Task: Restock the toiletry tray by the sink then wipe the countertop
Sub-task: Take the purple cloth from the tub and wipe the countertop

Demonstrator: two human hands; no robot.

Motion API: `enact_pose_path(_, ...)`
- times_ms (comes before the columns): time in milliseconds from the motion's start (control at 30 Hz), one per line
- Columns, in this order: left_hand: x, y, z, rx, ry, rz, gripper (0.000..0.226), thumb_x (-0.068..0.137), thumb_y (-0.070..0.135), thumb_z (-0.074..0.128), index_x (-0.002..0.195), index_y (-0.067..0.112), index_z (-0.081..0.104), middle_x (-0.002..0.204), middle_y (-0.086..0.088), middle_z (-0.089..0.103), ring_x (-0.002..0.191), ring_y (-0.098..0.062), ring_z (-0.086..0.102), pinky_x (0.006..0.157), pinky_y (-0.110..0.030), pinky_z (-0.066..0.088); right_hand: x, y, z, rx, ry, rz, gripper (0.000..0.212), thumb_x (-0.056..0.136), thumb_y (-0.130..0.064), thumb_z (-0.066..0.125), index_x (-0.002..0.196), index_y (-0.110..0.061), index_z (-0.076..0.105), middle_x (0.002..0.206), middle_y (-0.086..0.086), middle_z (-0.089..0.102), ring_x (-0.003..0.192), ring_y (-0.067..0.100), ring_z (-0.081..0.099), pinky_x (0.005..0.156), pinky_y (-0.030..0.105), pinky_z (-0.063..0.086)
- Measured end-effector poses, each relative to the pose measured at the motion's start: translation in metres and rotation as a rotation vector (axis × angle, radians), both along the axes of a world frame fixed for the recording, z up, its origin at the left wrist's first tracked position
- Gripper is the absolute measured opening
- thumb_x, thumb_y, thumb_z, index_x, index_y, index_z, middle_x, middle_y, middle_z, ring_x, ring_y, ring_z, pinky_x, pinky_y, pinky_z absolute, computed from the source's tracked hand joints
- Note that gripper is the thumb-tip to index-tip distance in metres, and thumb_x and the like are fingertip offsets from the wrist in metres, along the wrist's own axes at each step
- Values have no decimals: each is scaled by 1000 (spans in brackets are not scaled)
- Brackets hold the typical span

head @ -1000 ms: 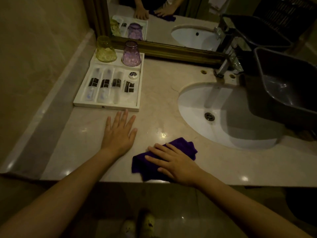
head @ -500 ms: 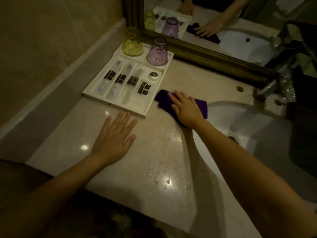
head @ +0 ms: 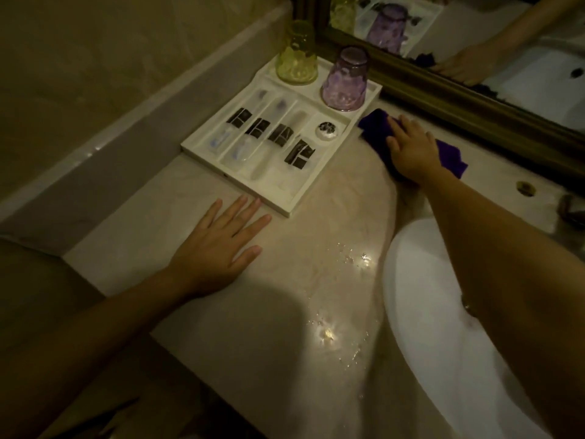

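Observation:
A white toiletry tray [head: 311,193] sits on the marble countertop [head: 285,280] near the mirror. It holds several wrapped toiletry packets [head: 278,136], a small round item [head: 327,129], an upturned yellow glass [head: 297,55] and an upturned purple glass [head: 346,80]. My right hand [head: 411,147] presses flat on a purple cloth [head: 373,123] just right of the tray, close to the mirror frame. My left hand [head: 221,242] rests palm down, fingers spread, on the counter in front of the tray's near edge, holding nothing.
A white sink basin [head: 443,343] lies under my right forearm. Water droplets [head: 357,258] glisten on the counter beside it. A dark-framed mirror [head: 459,87] runs along the back. A tiled wall and ledge [head: 110,144] border the left. A tap hole [head: 525,187] shows at right.
My right hand has slid the purple cloth from the counter's front edge up to the back beside the tray. My left hand stayed flat on the counter. The view moved closer.

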State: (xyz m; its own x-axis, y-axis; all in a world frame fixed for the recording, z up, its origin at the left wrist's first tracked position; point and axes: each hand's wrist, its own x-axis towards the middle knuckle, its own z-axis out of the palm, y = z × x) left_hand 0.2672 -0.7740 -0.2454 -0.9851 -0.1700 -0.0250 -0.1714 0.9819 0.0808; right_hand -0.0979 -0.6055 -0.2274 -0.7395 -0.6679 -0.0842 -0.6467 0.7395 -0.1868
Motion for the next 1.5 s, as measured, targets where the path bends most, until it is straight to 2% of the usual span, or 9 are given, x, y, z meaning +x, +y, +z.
enact_pose_path(167, 0, -2, -2, 3, 10, -1, 56, 91, 52, 12, 143, 35, -1, 155, 5, -3, 144, -11, -7, 116, -39, -5, 19, 2, -1, -51, 50, 19, 49, 99, -35, 24, 147, -23, 16, 157, 7, 15, 144, 27, 11, 115, 47, 5)
enact_pose_path(367, 0, -2, -1, -10, 26, -19, 56, 92, 49, 10, 144, 31, 2, 156, 3, 2, 143, -13, -4, 116, -41, -1, 118, 21, 3, -64, 44, 123, 49, 99, -31, 27, 147, -22, 19, 156, 5, 18, 143, 28, 16, 115, 43, 9)
enact_pose_path(633, 0, -3, -2, 28, 46, -47, 57, 91, 45, 7, 146, 28, 5, 158, 0, 4, 139, -7, -9, 114, -40, -6, 283, 52, 11, -80, -79, 110, 49, 99, -35, 22, 146, -30, 12, 158, -4, 9, 145, 18, 2, 116, 38, -4)
enact_pose_path(800, -1, -4, -4, 46, 31, -57, 54, 95, 42, 12, 146, 27, 5, 158, -1, 4, 144, -15, -3, 114, -44, -5, 362, 54, 8, -89, -97, 108, 49, 98, -36, 20, 146, -34, 8, 157, -9, 6, 145, 15, -4, 115, 35, -8)
enact_pose_path(1100, -3, -3, 8, 206, -76, -53, 54, 97, 41, 13, 146, 25, -1, 158, -1, -8, 143, -14, -14, 114, -42, -11, 432, 45, 4, -122, -97, 122, 50, 99, -36, 19, 146, -32, 2, 158, -6, -1, 144, 17, -9, 113, 34, -15)
enact_pose_path(1233, 30, 14, 29, 511, 7, -254, 48, 99, 33, 28, 145, 24, 19, 157, 0, 13, 139, -4, -3, 112, -29, -3, 429, 55, 21, -349, -236, 64, 51, 98, -29, 34, 146, -21, 21, 156, 0, 17, 144, 14, 8, 113, 24, -1)
enact_pose_path(1300, 58, 27, 33, 601, 44, -309, 49, 96, 40, 32, 142, 25, 29, 153, 3, 26, 137, -1, 7, 111, -27, 6, 423, 69, 25, -326, -137, 17, 49, 96, -29, 43, 142, -17, 32, 154, 3, 24, 143, 17, 15, 114, 25, 7)
enact_pose_path(1400, 92, 42, 32, 536, 11, -393, 58, 89, 50, 39, 140, 23, 33, 149, 2, 34, 134, -3, 20, 110, -26, 18, 423, 86, 22, -217, -44, 24, 51, 93, -31, 49, 140, -16, 39, 148, 6, 36, 136, 22, 31, 112, 30, 22)
enact_pose_path(1500, 104, 49, 27, 433, -6, -440, 63, 89, 47, 47, 143, 22, 27, 150, 1, 31, 134, -11, 24, 110, -26, 20, 428, 89, 18, -212, -58, 4, 54, 93, -32, 50, 142, -19, 34, 147, 4, 36, 134, 19, 31, 110, 25, 22)
